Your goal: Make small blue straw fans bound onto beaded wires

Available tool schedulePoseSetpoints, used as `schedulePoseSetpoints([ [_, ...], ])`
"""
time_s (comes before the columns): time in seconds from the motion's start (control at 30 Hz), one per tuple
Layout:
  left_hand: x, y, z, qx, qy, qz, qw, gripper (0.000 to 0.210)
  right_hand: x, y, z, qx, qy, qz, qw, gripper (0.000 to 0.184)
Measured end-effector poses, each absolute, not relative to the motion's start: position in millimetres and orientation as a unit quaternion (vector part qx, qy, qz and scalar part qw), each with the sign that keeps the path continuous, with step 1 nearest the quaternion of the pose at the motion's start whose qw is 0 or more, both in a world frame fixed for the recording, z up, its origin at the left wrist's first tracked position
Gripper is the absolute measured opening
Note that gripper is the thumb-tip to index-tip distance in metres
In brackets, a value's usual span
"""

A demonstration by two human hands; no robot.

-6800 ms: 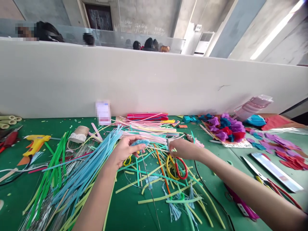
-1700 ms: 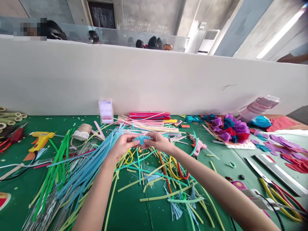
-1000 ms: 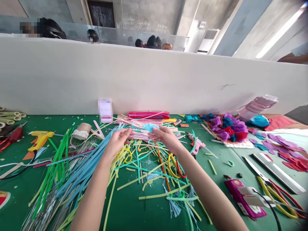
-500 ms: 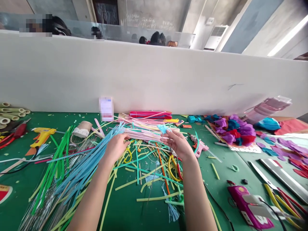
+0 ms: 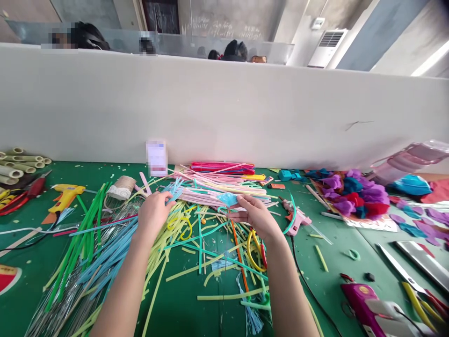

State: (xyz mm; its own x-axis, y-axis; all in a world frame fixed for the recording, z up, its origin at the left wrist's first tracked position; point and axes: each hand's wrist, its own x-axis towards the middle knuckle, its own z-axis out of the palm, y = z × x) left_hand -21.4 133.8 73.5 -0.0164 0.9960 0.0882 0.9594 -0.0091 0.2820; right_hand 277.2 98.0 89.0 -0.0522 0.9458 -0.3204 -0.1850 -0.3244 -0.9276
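Observation:
My left hand [image 5: 154, 213] is closed around the upper part of a bundle of blue pipe cleaners [image 5: 119, 245], whose tips stick out past the fingers. Between the thumb and fingers of my right hand [image 5: 254, 215] is a small light-blue piece [image 5: 227, 200], thin and petal-like. A thin wire or thread seems to hang below it, too faint to make out. Behind both hands lie pink pipe cleaners [image 5: 196, 194]. Yellow-green pipe cleaners [image 5: 163, 238] lie beside my left hand. Yellow-handled scissors [image 5: 254, 250] rest close to my right wrist.
To the left are a yellow glue gun [image 5: 66, 196], green pipe cleaners [image 5: 80, 238] and a twine roll [image 5: 121, 188]. A pink glue gun [image 5: 297, 220], purple felt petals [image 5: 368, 189], large scissors [image 5: 400, 267] and a magenta power strip [image 5: 361, 295] lie right. A white partition [image 5: 224, 107] stands behind.
My left hand has moved left from beside the pink pipe cleaners onto the blue ones. My right hand, with the light-blue piece, has shifted slightly left and down. The view has turned slightly left.

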Motion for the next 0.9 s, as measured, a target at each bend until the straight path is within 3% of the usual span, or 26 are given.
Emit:
schedulePoseSetpoints([
  [0.17, -13.8, 133.3, 65.4, 0.703, 0.707, 0.078, 0.018, 0.008, 266.9, 95.8, 92.6, -0.507, -0.388, 0.635, 0.435, 0.015],
  [0.3, -17.6, 134.4, 68.3, 0.709, 0.697, 0.096, 0.049, 0.005, 262.4, 95.8, 91.1, -0.515, -0.408, 0.624, 0.422, 0.016],
  [0.53, -21.3, 129.5, 85.6, 0.730, 0.644, 0.193, 0.121, 0.009, 252.2, 100.6, 78.3, -0.535, -0.412, 0.611, 0.414, 0.014],
  [0.67, -14.8, 119.7, 107.0, 0.714, 0.643, 0.263, 0.092, 0.013, 248.1, 103.8, 70.1, -0.552, -0.428, 0.595, 0.397, 0.011],
  [0.9, -3.2, 95.1, 141.0, 0.683, 0.565, 0.461, 0.042, 0.021, 254.5, 108.1, 65.6, -0.648, -0.510, 0.396, 0.404, 0.017],
])
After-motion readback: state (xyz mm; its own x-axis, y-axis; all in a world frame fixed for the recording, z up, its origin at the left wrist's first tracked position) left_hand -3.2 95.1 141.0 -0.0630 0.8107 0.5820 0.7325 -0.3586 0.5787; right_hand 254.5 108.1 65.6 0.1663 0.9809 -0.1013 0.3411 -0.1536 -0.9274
